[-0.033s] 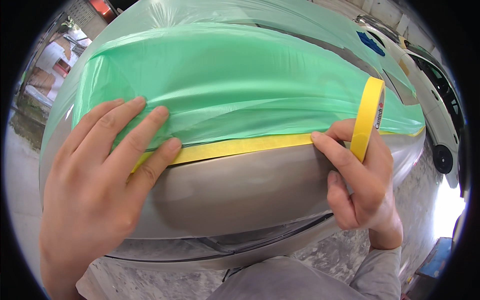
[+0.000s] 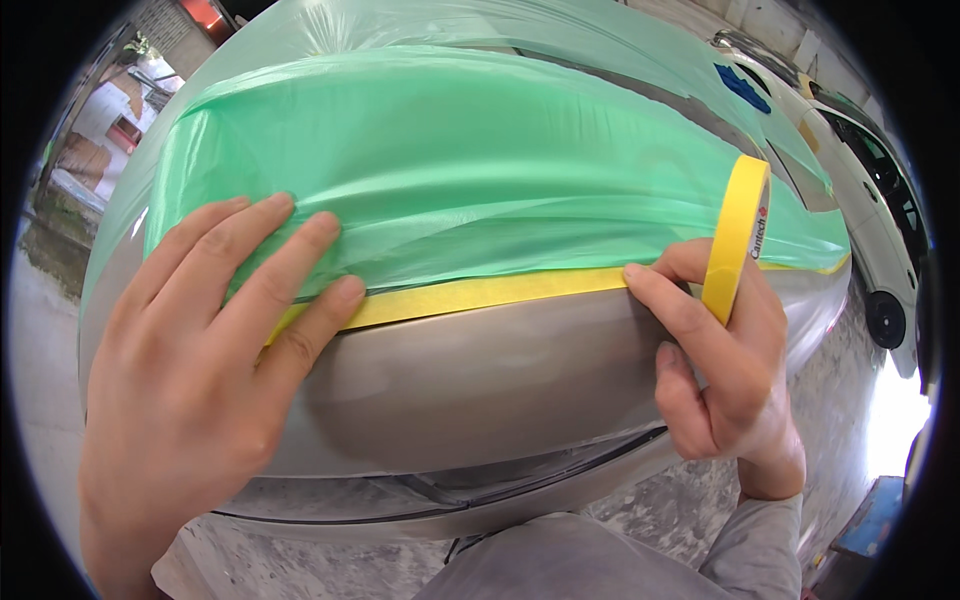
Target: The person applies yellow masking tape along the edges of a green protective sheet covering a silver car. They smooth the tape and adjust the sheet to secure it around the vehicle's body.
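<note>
Head view. The person's left hand [image 2: 200, 340] is spreading wide over the near-left part of a green plastic film [image 2: 450, 160]; its fingertips are resting on the film, and the thumb is lying across a yellow tape strip [image 2: 480, 297]. The palm is facing down, and the hand is gripping nothing visible.

The right hand [image 2: 725, 350] is bending inward, its fingers curling narrow. It is holding a yellow tape roll [image 2: 735, 240], which is standing nearly upright on edge above the knuckles; the fingers are partly hiding how the roll is being held. One fingertip is touching the right end of the strip's exposed run.

The strip is running between the two hands, following the film's lower edge along a curved, beige-grey car panel [image 2: 500, 390]. The film is wrinkling in long, roughly sideways folds and is covering the surface beyond the strip.

Around the work: a blue item [image 2: 742, 88] is lying at the upper right, a white car [image 2: 870, 220] is standing beyond it, and a grey sleeve [image 2: 765, 545] is covering the right forearm.
</note>
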A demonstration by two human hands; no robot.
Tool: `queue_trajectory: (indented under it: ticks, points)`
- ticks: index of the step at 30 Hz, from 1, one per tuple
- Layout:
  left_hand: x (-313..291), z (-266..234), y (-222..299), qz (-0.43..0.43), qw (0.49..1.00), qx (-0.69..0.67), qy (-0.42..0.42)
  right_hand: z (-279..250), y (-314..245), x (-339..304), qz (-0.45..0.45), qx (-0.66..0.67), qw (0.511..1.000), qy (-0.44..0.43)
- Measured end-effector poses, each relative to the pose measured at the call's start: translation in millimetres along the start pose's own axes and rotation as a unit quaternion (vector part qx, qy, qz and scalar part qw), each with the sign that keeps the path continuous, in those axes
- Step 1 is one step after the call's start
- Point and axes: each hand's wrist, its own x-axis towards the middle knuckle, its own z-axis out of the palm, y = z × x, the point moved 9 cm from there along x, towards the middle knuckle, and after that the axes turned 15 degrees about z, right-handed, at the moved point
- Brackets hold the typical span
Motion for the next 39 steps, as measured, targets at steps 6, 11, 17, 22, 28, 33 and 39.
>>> queue_trajectory:
  ticks: [6,11,17,22,28,33,39]
  points:
    - [-0.6,-2.0,2.2,0.008,1.000,-0.011,0.017,2.2,-4.3,2.6,0.003,0.004,1.000,-0.010]
    - [-1.5,-3.6,1.1,0.015,0.999,-0.024,0.041,2.9,-11.0,7.3,-0.006,0.006,1.000,-0.014]
    - [-3.9,-2.7,-0.7,-0.014,0.997,-0.041,0.063,6.8,-16.8,10.1,-0.008,0.013,1.000,-0.026]
    - [-4.6,-2.8,3.6,0.009,0.998,-0.019,0.067,7.0,-19.7,10.7,-0.015,0.012,1.000,-0.021]
    - [-5.1,-1.4,5.6,0.013,0.998,-0.011,0.068,8.6,-24.6,11.8,-0.017,0.009,1.000,-0.022]
    - [-3.6,-1.3,6.8,0.019,0.998,-0.013,0.060,11.6,-35.7,15.6,-0.035,0.008,0.999,-0.015]
    - [-4.1,-0.5,7.1,0.017,0.999,0.003,0.046,20.6,-52.6,23.4,-0.042,0.014,0.999,-0.006]
